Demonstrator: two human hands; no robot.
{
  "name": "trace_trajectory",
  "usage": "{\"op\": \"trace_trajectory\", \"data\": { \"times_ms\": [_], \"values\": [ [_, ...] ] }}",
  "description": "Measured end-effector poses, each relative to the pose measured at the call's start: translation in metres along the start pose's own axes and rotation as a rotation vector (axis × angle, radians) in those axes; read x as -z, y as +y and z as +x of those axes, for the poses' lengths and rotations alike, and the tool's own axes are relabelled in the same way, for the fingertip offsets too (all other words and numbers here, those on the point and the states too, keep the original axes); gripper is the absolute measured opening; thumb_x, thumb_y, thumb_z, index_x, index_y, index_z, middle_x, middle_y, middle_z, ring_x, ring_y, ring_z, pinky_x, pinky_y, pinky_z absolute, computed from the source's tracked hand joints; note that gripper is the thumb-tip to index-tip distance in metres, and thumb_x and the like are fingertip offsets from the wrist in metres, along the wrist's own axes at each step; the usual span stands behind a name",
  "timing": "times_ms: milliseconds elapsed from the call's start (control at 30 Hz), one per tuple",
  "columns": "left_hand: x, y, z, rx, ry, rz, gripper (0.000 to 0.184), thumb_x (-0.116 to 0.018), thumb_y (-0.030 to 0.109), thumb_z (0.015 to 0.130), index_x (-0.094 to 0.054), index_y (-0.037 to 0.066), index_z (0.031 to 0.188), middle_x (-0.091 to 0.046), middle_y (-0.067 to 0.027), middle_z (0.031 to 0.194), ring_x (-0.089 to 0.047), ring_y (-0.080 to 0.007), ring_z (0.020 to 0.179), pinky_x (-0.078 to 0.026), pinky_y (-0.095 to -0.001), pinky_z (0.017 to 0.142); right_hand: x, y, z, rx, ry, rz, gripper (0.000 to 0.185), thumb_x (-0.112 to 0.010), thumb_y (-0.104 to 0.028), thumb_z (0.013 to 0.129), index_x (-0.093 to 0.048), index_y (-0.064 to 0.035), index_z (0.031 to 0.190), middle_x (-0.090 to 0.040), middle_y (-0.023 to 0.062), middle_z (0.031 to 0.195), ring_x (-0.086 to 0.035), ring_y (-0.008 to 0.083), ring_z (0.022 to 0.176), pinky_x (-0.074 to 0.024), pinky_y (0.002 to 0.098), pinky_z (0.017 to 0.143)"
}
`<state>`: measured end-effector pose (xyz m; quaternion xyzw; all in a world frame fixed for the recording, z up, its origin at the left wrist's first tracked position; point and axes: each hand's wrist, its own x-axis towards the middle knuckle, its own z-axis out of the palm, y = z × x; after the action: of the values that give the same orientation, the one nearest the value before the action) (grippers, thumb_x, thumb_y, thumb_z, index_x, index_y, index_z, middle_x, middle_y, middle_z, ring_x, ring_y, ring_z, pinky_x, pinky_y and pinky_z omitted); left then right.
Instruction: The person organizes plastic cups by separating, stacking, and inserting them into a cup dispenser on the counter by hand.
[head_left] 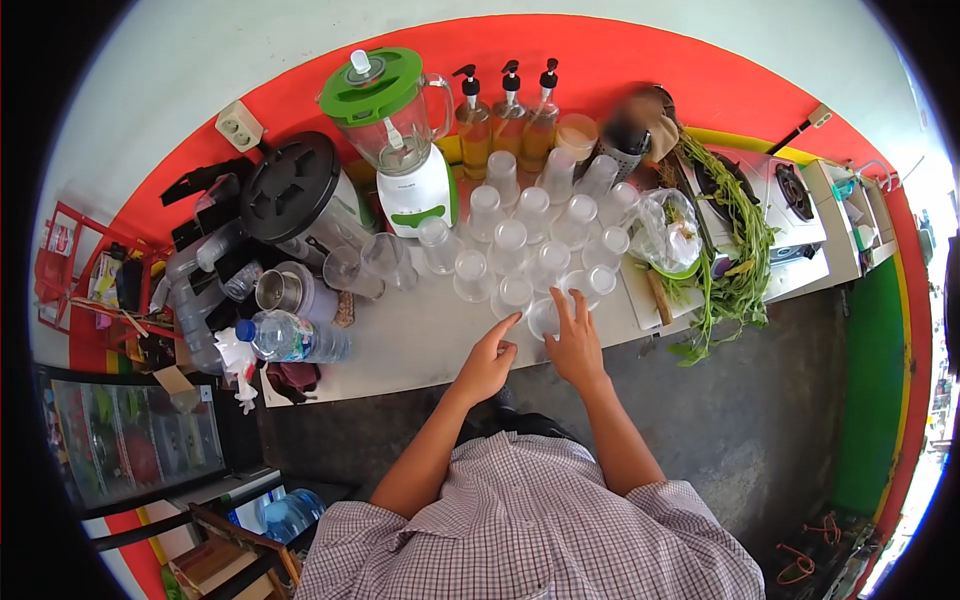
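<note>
Many clear plastic cups stand upside down in a cluster on the pale counter (pixel 405 338), among them a front cup (pixel 513 297). My left hand (pixel 489 366) is just in front of that cup, its index finger pointing toward it and its thumb apart, with nothing held. Beside it, my right hand (pixel 577 345) has its fingers spread over a cup at the counter's front edge (pixel 543 319). Its fingertips are near or on the cups there; whether they touch cannot be made out. Parts of the cups behind the right fingers are hidden.
A green and white blender (pixel 417 190), pump bottles (pixel 508 117) and a black-lidded container (pixel 291 188) stand behind. To the left are a water bottle (pixel 292 337) and empty pitchers (pixel 388 260). Leafy greens (pixel 741 262), a plastic bag (pixel 665 232) and a stove (pixel 790 215) are at the right.
</note>
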<state>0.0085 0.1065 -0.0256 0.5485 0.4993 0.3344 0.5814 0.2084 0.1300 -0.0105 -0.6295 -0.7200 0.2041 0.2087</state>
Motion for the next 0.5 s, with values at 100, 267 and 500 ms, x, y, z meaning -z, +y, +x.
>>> {"op": "trace_trajectory", "data": {
  "times_ms": [100, 267, 500],
  "values": [
    [-0.003, -0.009, 0.006, -0.029, -0.004, 0.007, 0.063, -0.054, 0.000, 0.102, -0.040, 0.002, 0.163, -0.052, -0.0129, 0.162, -0.066, -0.0176, 0.103, -0.054, -0.0330, 0.094, -0.008, 0.003, -0.002, -0.020, 0.036, -0.013, 0.083, -0.078, -0.004, 0.084, -0.042, -0.0162, 0.158, -0.047, 0.0264, 0.147, -0.055, 0.0498, 0.127, -0.0515, 0.0526, 0.105],
    [-0.001, -0.001, 0.012, 0.046, -0.007, -0.023, 0.058, -0.054, 0.002, 0.102, -0.045, 0.001, 0.159, -0.057, -0.0132, 0.158, -0.069, -0.0189, 0.105, -0.054, -0.0339, 0.097, -0.008, 0.006, -0.003, -0.020, 0.062, -0.065, 0.080, -0.077, -0.006, 0.085, -0.044, -0.0179, 0.157, -0.050, 0.0247, 0.143, -0.058, 0.0482, 0.124, -0.0538, 0.0521, 0.101],
    [0.041, 0.053, 0.006, -0.102, 0.007, 0.031, 0.045, -0.060, 0.004, 0.102, -0.062, 0.004, 0.147, -0.069, -0.0070, 0.143, -0.066, -0.0176, 0.119, -0.051, -0.0326, 0.101, 0.085, -0.032, -0.016, 0.041, 0.155, 0.099, 0.078, -0.079, -0.001, 0.085, -0.046, -0.0124, 0.154, -0.052, 0.0226, 0.143, -0.061, 0.0427, 0.126, -0.0549, 0.0486, 0.102]
  ]
}}
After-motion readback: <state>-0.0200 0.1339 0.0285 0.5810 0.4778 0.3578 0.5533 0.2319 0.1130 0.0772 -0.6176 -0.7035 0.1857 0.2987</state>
